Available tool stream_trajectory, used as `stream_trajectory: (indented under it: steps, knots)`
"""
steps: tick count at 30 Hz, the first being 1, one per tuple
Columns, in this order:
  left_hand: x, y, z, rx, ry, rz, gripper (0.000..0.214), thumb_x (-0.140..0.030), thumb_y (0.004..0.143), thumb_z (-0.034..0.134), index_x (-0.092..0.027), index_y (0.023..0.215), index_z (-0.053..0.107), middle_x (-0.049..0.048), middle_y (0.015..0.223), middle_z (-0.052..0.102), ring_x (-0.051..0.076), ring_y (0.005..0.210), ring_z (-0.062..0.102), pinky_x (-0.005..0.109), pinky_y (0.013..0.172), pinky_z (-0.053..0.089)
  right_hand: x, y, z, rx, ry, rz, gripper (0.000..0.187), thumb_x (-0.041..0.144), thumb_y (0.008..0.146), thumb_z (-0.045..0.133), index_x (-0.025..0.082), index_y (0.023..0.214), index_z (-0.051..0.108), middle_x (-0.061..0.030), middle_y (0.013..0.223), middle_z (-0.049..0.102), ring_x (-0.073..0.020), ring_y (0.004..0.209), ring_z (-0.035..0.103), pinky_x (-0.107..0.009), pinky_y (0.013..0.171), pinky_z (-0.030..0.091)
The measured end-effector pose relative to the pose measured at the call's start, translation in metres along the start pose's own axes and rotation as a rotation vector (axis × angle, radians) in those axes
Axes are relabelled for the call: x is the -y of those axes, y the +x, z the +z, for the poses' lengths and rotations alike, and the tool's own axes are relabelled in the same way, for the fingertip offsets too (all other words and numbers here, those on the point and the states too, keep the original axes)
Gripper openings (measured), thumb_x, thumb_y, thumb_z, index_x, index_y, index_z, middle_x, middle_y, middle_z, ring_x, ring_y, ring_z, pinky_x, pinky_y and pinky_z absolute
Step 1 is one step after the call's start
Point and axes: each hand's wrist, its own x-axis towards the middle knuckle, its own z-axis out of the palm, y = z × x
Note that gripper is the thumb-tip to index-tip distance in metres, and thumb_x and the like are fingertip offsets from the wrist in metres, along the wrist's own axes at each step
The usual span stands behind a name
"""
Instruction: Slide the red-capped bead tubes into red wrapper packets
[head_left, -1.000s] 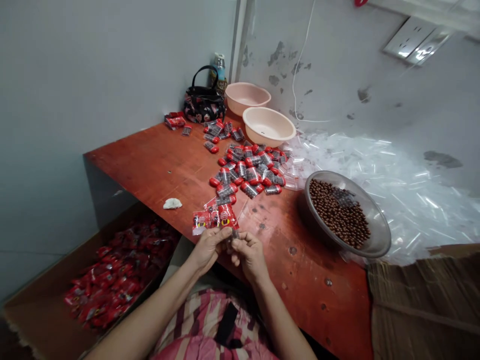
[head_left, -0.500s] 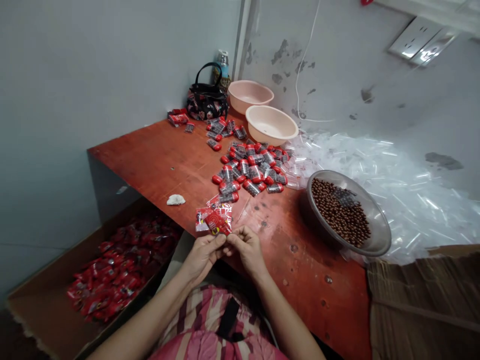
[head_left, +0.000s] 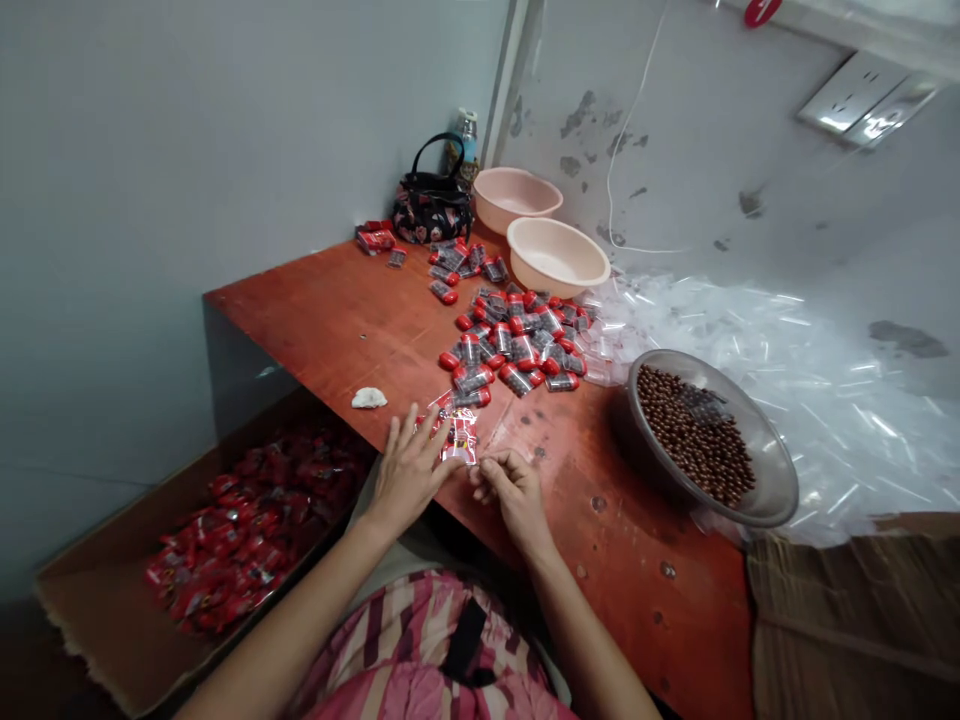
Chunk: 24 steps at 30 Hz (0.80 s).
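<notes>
My left hand [head_left: 411,472] lies open above the reddish wooden tabletop [head_left: 322,330], its spread fingers at a small red and clear plastic packet [head_left: 460,437]. My right hand [head_left: 514,492] sits just to the right of that packet, its fingers curled into a pinch. Nothing shows in the pinch. Farther up the table lies a loose heap of similar red-ended clear packets [head_left: 510,340] with dark contents. A metal bowl [head_left: 772,465] of round brown beads [head_left: 694,435] stands to the right, beyond my reach-side hand.
Below the table's left edge, a cardboard box [head_left: 82,610] holds many red packets. Two pink plastic basins [head_left: 555,257], a black handbag [head_left: 433,207] and a bottle [head_left: 466,140] stand at the wall. Clear plastic tubes [head_left: 750,370] spread to the right, above brown cardboard [head_left: 840,620].
My hands have come apart, and the left has opened with its fingers spread. The packet now lies on the table between them. The whole scene has shifted slightly right in view.
</notes>
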Motion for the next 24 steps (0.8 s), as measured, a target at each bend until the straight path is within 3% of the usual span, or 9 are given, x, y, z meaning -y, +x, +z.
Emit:
stream_trajectory:
  steps: [3,7,10,13,16,18,21,22,24]
  knots:
    - [0.003,0.008,0.013,0.033,0.228,0.096,0.033,-0.029,0.073,0.058,-0.026,0.105,0.061,0.0064,0.13,0.042,0.032,0.128,0.016,0.054,0.101,0.003,0.003,-0.001,0.001,-0.015,-0.046,-0.018,0.018,0.033,0.078,0.053,0.016,0.072,0.055,0.0001,0.063,0.061,-0.0078,0.046,0.052,-0.018,0.042,0.039]
    - [0.006,0.006,0.019,0.032,0.299,0.119,0.026,-0.026,0.076,0.053,-0.028,0.1,0.063,0.0027,0.13,0.042,0.031,0.128,0.018,0.054,0.101,0.005,0.005,0.003,-0.003,-0.019,-0.104,-0.069,0.017,0.033,0.078,0.053,0.017,0.072,0.056,0.0001,0.063,0.061,-0.0097,0.05,0.053,-0.021,0.048,0.042]
    - [0.007,0.005,0.021,0.01,0.266,0.106,0.023,-0.024,0.077,0.051,-0.029,0.095,0.065,0.0017,0.124,0.049,0.029,0.127,0.022,0.054,0.101,0.008,0.004,0.01,-0.005,-0.033,-0.157,-0.093,0.016,0.033,0.078,0.052,0.018,0.077,0.056,0.0005,0.063,0.06,-0.0121,0.055,0.056,-0.024,0.055,0.045]
    - [0.005,0.005,0.021,-0.042,0.16,0.088,0.023,-0.023,0.078,0.05,-0.029,0.094,0.065,0.0023,0.12,0.054,0.027,0.126,0.026,0.052,0.101,0.01,0.002,0.019,-0.003,-0.129,-0.187,-0.135,0.017,0.033,0.075,0.056,0.019,0.085,0.056,-0.0014,0.076,0.062,-0.0135,0.066,0.059,-0.026,0.063,0.047]
    - [-0.007,0.004,0.017,-0.075,0.0,0.05,0.023,-0.023,0.076,0.052,-0.029,0.095,0.065,0.002,0.121,0.053,0.026,0.125,0.027,0.051,0.102,0.011,0.002,0.028,0.003,-0.147,-0.068,-0.096,0.031,0.032,0.069,0.063,0.02,0.096,0.052,-0.0003,0.077,0.06,-0.0132,0.067,0.058,-0.024,0.058,0.049]
    - [-0.017,0.004,0.009,-0.1,-0.167,-0.026,0.024,-0.023,0.072,0.057,-0.029,0.095,0.066,0.0015,0.12,0.054,0.027,0.125,0.028,0.048,0.103,0.014,0.004,0.033,0.006,-0.083,0.05,-0.031,0.036,0.033,0.069,0.062,0.021,0.099,0.049,0.0041,0.065,0.055,-0.0106,0.052,0.053,-0.02,0.043,0.045]
    - [-0.029,0.007,-0.004,-0.157,-0.505,-0.283,0.041,-0.025,0.06,0.069,-0.028,0.101,0.063,0.0034,0.115,0.058,0.028,0.118,0.039,0.041,0.098,0.029,0.011,0.037,0.005,-0.01,0.115,-0.007,0.036,0.033,0.069,0.061,0.022,0.1,0.047,0.0077,0.058,0.05,-0.0075,0.041,0.045,-0.017,0.034,0.039]
    - [-0.03,0.009,-0.008,-0.139,-0.618,-0.383,0.044,-0.027,0.058,0.071,-0.026,0.102,0.062,0.0047,0.111,0.061,0.029,0.111,0.046,0.038,0.093,0.035,0.014,0.038,0.004,0.027,0.109,0.0,0.036,0.032,0.069,0.062,0.022,0.1,0.047,0.0079,0.059,0.05,-0.0071,0.04,0.044,-0.017,0.035,0.039]
    - [-0.029,0.012,-0.014,0.009,-0.826,-0.544,0.038,-0.031,0.061,0.068,-0.021,0.098,0.064,0.0075,0.098,0.066,0.027,0.094,0.058,0.036,0.082,0.045,0.019,0.041,0.002,0.134,0.068,0.02,0.037,0.03,0.068,0.063,0.022,0.101,0.048,0.008,0.058,0.05,-0.0071,0.04,0.044,-0.018,0.036,0.04]
